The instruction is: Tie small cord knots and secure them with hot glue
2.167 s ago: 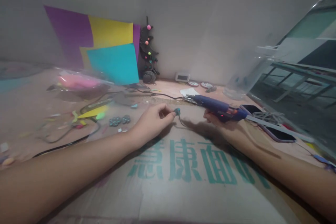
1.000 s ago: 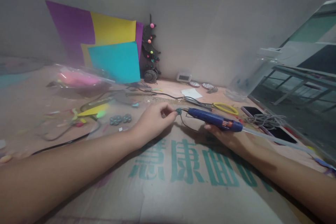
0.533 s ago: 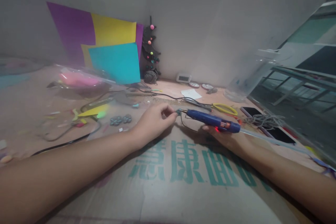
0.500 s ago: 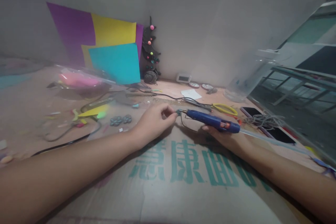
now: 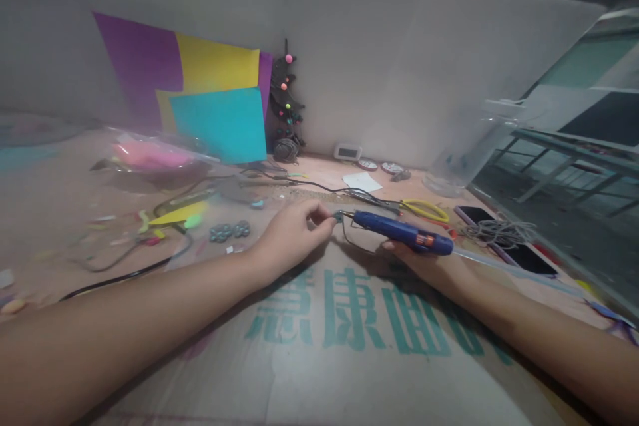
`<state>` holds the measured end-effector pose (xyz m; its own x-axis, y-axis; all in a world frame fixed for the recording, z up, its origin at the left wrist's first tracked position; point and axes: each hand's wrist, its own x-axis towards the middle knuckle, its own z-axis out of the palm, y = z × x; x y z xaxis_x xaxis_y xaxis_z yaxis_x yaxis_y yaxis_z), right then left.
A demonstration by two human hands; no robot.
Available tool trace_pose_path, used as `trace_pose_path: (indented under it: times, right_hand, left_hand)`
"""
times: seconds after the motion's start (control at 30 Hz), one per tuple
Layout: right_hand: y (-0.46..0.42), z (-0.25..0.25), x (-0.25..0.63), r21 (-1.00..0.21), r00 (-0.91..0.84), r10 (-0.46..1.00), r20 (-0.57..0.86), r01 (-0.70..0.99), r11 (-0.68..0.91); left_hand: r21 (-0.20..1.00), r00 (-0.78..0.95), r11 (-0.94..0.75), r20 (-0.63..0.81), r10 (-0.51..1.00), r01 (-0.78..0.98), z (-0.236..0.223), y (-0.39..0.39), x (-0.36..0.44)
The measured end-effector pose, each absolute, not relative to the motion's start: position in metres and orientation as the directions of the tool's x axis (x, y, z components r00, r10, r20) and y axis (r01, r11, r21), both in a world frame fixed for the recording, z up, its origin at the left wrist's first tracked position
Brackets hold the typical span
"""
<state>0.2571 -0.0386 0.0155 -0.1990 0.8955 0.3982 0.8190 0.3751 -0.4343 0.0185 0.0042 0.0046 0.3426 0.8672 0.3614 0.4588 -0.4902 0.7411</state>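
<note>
My left hand (image 5: 292, 233) pinches a small teal-grey bead-like piece (image 5: 339, 216) on a thin wire, just above a cardboard sheet (image 5: 349, 346) printed with green characters. In my right hand (image 5: 424, 263) lies a blue hot glue gun (image 5: 399, 231), gripped from below. Its nozzle points left and touches the small piece. A clear glue stick (image 5: 499, 261) juts from the gun's back end.
Yellow-handled scissors (image 5: 424, 210), a phone (image 5: 504, 249) and a coiled grey cord (image 5: 499, 229) lie to the right. Coloured paper sheets (image 5: 214, 113) lean on the wall by a black ornament (image 5: 285, 106). Grey beads (image 5: 228, 231), scraps and black cable (image 5: 124, 273) litter the left.
The glue gun swung left and down until its nozzle met the piece in my left hand. It has held there for the last second; the view shifted slightly.
</note>
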Motion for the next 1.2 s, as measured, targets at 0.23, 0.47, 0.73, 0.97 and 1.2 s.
trace_pose_path:
  times: [0.23, 0.47, 0.73, 0.97, 1.2]
  right_hand:
    - [-0.0357, 0.0109, 0.2624, -0.393, -0.188, 0.900, 0.393, 0.850, 0.350]
    - [-0.0380, 0.0108, 0.2608, -0.425, -0.163, 0.911, 0.378, 0.844, 0.327]
    - [-0.0379, 0.0097, 0.2615, -0.421, -0.154, 0.909, 0.388, 0.847, 0.323]
    - [-0.0390, 0.0111, 0.2596, -0.425, -0.146, 0.909, 0.392, 0.847, 0.319]
    - [-0.0408, 0.0133, 0.2583, -0.422, -0.142, 0.931, 0.337, 0.861, 0.285]
  left_hand:
    - [0.740, 0.346, -0.494, 0.364, 0.865, 0.456, 0.0020, 0.0054, 0.0179]
    - [0.744, 0.344, -0.495, 0.367, 0.864, 0.449, 0.0020, 0.0052, 0.0177]
    - [0.734, 0.346, -0.510, 0.383, 0.856, 0.449, 0.0006, 0.0059, 0.0173]
    - [0.738, 0.349, -0.505, 0.376, 0.859, 0.447, 0.0016, 0.0051, 0.0176]
    - [0.738, 0.353, -0.508, 0.376, 0.857, 0.445, 0.0012, 0.0056, 0.0173]
